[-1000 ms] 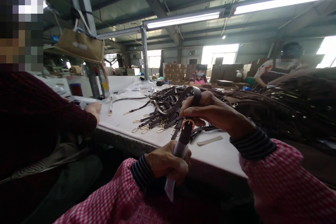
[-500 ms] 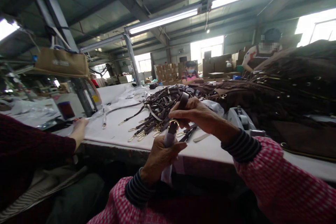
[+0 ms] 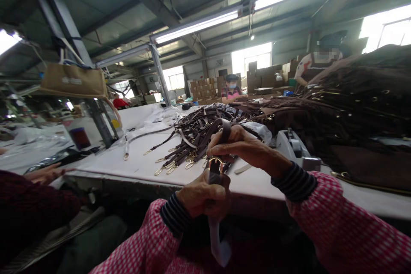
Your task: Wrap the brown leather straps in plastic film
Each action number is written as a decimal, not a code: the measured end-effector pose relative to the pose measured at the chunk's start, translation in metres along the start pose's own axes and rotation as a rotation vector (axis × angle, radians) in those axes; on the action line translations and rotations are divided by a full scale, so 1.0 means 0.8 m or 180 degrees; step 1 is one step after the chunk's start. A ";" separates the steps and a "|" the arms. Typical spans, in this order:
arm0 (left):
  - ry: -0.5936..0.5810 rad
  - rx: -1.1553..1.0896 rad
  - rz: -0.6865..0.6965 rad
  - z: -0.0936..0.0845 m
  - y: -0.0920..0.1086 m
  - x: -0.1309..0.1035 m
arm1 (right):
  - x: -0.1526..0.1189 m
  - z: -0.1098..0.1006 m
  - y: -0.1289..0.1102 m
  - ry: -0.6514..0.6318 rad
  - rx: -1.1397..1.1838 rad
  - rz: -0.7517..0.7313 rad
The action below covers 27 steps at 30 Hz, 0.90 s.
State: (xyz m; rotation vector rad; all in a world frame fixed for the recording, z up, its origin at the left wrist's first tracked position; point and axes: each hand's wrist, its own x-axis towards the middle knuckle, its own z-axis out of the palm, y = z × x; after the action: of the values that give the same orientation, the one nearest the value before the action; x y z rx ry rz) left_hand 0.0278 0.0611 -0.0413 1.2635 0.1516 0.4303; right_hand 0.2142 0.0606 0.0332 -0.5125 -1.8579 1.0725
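Observation:
Between my hands is a dark brown strap (image 3: 225,130) with a gold buckle (image 3: 215,162). My left hand (image 3: 205,192) is closed around the strap just below the buckle, and a whitish, translucent wrapping (image 3: 218,244) hangs beneath that fist. Above the buckle, my right hand (image 3: 236,143) pinches the strap, which loops up over its fingers. Just past my hands a heap of similar dark straps (image 3: 205,122) lies on the white table (image 3: 144,171), with several gold clasps (image 3: 170,170) pointing toward me.
A grey and white dispenser-like device (image 3: 292,147) stands right of my right hand. Behind it rises a big pile of dark brown bags (image 3: 362,115). At left, a co-worker's hand (image 3: 45,174) is near the table edge. A tan bag (image 3: 73,80) hangs from a post.
My left hand has turned and closed higher, just under the buckle, and more wrapping shows below it. The co-worker's arm at left has drawn back leftward.

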 end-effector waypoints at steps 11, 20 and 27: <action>-0.0948 -0.0722 -0.0195 0.000 -0.017 0.003 | 0.001 0.012 0.002 -0.0221 0.0273 0.0051; 0.1318 0.0563 0.0208 0.022 -0.012 0.003 | -0.011 0.020 0.006 0.0377 -0.0139 0.0048; 0.2296 0.1562 0.0604 0.021 -0.004 0.007 | -0.019 0.041 0.021 0.0899 -0.0376 0.0093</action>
State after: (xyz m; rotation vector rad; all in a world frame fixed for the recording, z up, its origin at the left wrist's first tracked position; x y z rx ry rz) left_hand 0.0396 0.0479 -0.0381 1.5569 0.7897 1.0507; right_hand 0.1925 0.0432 0.0045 -0.7237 -1.6736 0.8630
